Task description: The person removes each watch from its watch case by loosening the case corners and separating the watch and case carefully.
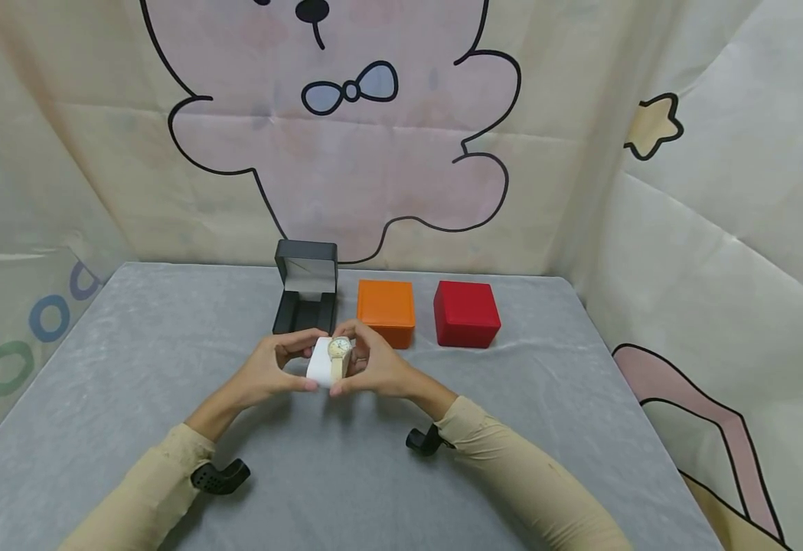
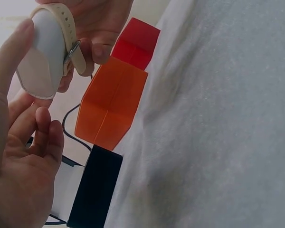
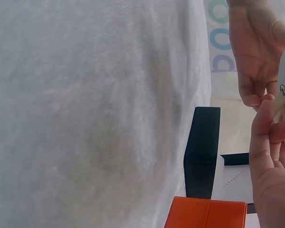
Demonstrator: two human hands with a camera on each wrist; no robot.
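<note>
Wristwatch point(image 1: 339, 349), round pale dial with gold-toned rim, cream strap point(image 2: 66, 26) with punched holes and metal buckle point(image 2: 72, 51). Fastened around a smooth white cushion point(image 1: 319, 363). Position: nearer the person than the orange box, to its left, raised off the cloth.

Left hand point(image 1: 270, 367): thumb and fingers pinch the cushion at its left end.

Right hand point(image 1: 383, 367): thumb and fingertips grip the opposite end, on the strap side.

Orange box point(image 1: 385, 310), block-shaped, leather-look, lid closed. Landmark for this entry.

Black hinged box point(image 1: 306, 251), lid raised, pale lining inside the lid, dark interior in the base. Position: just left of the orange box.

Red box point(image 1: 468, 314), block-shaped, glossy, closed. Position: just right of the orange box.

Grey fabric table cover point(image 1: 566, 390), beneath all three boxes.

Cream sleeves point(image 1: 525, 474), two, each with a black wrist device point(image 1: 220, 477); nearer the person than the orange box.

Cream hanging backdrop point(image 1: 566, 46), printed with a pink black-outlined figure in a blue bow tie; behind the orange box.
</note>
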